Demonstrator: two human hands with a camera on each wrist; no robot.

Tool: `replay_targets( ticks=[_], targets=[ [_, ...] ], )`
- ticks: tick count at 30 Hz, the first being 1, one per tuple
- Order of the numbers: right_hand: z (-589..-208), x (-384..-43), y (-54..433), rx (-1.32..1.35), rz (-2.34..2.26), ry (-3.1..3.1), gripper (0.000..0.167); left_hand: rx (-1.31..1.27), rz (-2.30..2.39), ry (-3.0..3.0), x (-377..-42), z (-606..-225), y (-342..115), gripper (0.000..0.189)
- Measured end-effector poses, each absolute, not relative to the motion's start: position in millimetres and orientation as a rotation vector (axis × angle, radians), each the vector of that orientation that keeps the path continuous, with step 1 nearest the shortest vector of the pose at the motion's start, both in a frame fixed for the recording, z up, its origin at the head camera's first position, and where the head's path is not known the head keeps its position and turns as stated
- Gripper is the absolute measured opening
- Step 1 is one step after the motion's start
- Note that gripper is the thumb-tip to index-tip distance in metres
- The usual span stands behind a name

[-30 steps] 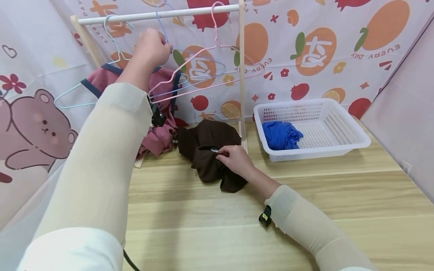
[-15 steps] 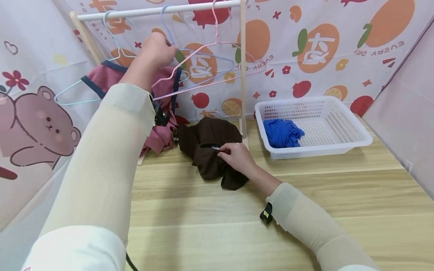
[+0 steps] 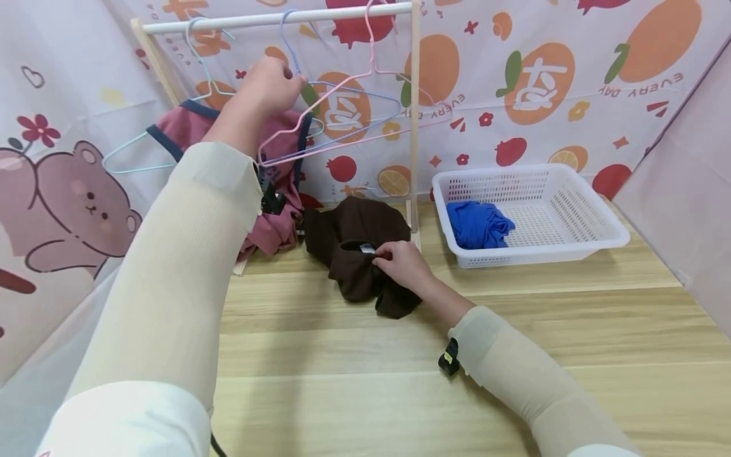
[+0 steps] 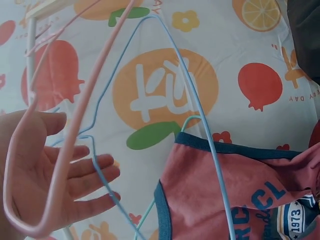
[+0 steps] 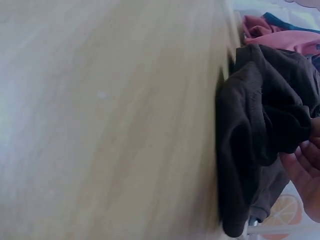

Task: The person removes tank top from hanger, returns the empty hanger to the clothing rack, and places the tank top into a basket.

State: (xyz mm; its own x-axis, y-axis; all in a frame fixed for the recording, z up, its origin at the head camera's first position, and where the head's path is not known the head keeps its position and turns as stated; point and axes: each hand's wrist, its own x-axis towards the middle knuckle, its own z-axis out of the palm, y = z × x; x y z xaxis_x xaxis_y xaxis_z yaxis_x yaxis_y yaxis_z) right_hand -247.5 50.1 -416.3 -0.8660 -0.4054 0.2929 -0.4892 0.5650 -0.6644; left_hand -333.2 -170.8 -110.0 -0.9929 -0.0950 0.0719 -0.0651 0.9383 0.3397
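In the head view my left hand (image 3: 274, 86) is raised at the neck of a blue clothes hanger (image 3: 365, 95) on the rail. The left wrist view shows its fingers extended, with the thumb apart and the hanger's neck between them. A pink hanger (image 3: 342, 79) crosses in front of this hand. My right hand (image 3: 404, 265) pinches the collar edge of a crumpled dark brown garment (image 3: 365, 219) on the table, beside its pale neck label (image 3: 367, 248). In the right wrist view the brown cloth (image 5: 240, 125) bunches at the fingertips.
A pink sleeveless top (image 4: 220, 175) with blue trim hangs on a mint hanger (image 3: 127, 170) at the left. The rack's rail (image 3: 245, 21) spans above, its wooden post (image 3: 415, 120) at the right. A white basket (image 3: 594, 244) holds a blue garment (image 3: 478, 225).
The blue hanger's hook has come down onto the rail. My left hand's grip on the hanger has loosened. The right hand stays on the brown garment, and the head view has shifted slightly.
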Motion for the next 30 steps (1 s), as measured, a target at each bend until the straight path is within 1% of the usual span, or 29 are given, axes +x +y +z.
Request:
replay_targets(
  ticks=[6,8,13,16,19,21,24,27,30],
  targets=[
    [-426,-249,54,0.752,1.073,-2.868,0.013,0.103,-0.559,-2.945,-324,-108,-161,0.068],
    [-429,-250,54,0.756,1.004,-2.919,0.019,0.090,-0.576,-2.915,-320,-106,-154,0.068],
    [-431,-253,51,0.763,0.906,-3.006,0.042,0.086,-0.488,-2.818,-300,-98,-136,0.067],
    [-431,-254,50,0.749,0.890,-3.051,0.045,0.080,-0.390,-2.739,-282,-94,-123,0.067],
    [-434,-256,50,0.735,0.896,-3.072,0.042,0.031,-0.329,-2.645,-266,-96,-111,0.065],
    [-436,-258,51,0.729,0.920,-3.073,0.039,-0.028,-0.298,-2.561,-258,-101,-104,0.063],
    [-440,-260,54,0.723,0.947,-3.062,0.034,-0.190,-0.281,-2.374,-252,-112,-97,0.059],
    [-441,-261,56,0.722,0.960,-3.038,0.031,-0.414,-0.283,-2.137,-246,-126,-92,0.054],
    [-441,-261,57,0.724,0.972,-3.006,0.029,-0.661,-0.317,-1.903,-242,-144,-87,0.046]
  ],
)
